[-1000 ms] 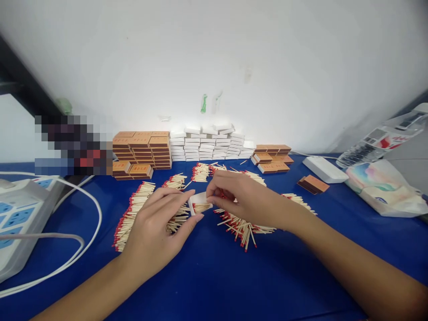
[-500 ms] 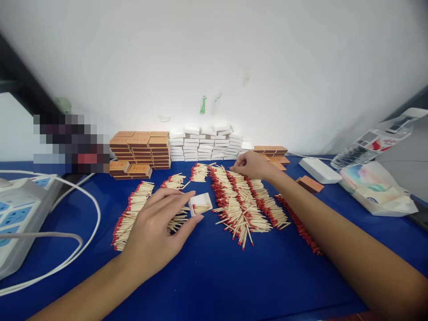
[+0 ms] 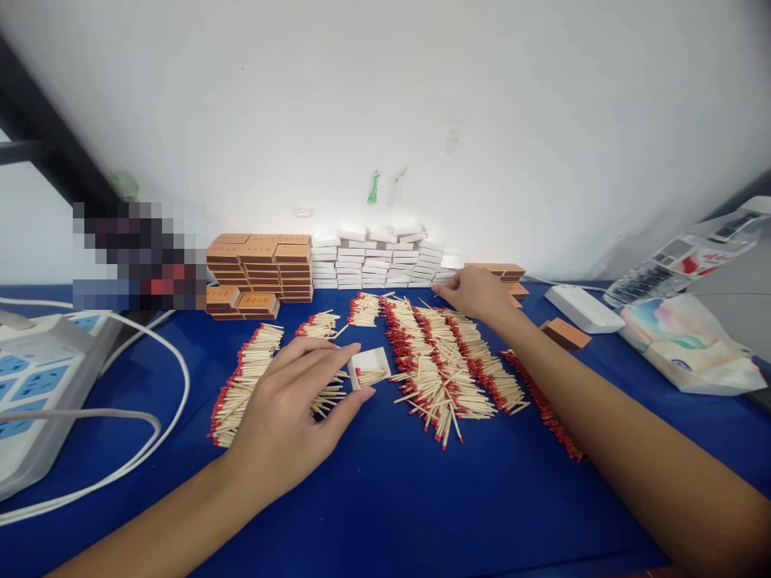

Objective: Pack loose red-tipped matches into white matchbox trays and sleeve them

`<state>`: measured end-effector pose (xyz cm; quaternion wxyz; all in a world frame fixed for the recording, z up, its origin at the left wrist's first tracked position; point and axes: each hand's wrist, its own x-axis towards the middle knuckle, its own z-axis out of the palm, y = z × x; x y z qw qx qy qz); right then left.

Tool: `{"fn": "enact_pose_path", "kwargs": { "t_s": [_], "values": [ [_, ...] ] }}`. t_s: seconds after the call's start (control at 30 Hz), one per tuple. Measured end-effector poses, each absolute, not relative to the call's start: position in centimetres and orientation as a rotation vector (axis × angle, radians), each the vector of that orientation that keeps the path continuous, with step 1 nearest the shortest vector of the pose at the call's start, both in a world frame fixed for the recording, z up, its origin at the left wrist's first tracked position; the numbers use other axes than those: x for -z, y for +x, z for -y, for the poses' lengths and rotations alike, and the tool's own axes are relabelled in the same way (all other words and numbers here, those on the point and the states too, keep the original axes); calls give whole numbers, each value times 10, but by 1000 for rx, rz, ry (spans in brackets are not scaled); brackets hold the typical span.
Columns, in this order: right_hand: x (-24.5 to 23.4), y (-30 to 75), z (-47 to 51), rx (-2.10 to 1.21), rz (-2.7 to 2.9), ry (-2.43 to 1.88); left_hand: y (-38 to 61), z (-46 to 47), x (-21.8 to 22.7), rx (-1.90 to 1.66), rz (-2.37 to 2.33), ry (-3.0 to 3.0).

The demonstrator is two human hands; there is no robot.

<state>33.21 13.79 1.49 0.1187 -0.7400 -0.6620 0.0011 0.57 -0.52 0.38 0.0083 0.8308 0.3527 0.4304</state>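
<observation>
In the head view, the left hand (image 3: 301,393) rests over the middle of the blue surface (image 3: 373,514), its grip pinching a white tray (image 3: 377,359) between thumb and forefinger. The tray sits open side up, midway between the left and right edges, its long axis seeming to run side to side with the right end angled a little towards the far edge. A few matches (image 3: 370,376) lie in it along that axis, red heads to the left edge.

The right hand (image 3: 475,291) reaches towards the far edge, beside the stacked white trays (image 3: 377,258). Its fingertips come close together there; I cannot tell whether the grip pinches a match.

Between the hands, rows of loose matches (image 3: 434,349) slant from the far edge towards the near right corner, most heads pointing left, the nearest ones jumbled. Another row (image 3: 250,369) lies left of the left hand. Orange matchboxes (image 3: 260,269) stand along the far edge, left of the white stack, and a power strip (image 3: 42,377) lies by the left edge
</observation>
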Motion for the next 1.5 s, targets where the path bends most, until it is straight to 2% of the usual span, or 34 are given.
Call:
{"fn": "enact_pose_path", "kwargs": {
  "t_s": [0.17,0.5,0.8,1.0,1.27,1.5],
  "values": [
    [-10,327,-137,115,1932,-2252,5,6,-5,-1344,-1089,2604],
    [-25,315,-124,-385,2019,-2080,5,6,-5,-1355,-1081,2608],
    [-20,315,-129,-439,2011,-2051,5,7,-5,-1366,-1068,2612],
    [-13,313,-135,-324,2095,-1957,5,7,-5,-1382,-1054,2617],
    [-9,314,-138,-330,2102,-1937,4,7,-4,-1365,-1062,2621],
    [-31,309,-118,-431,2050,-1831,3,6,-4,-1362,-1078,2611]
  ]
}}
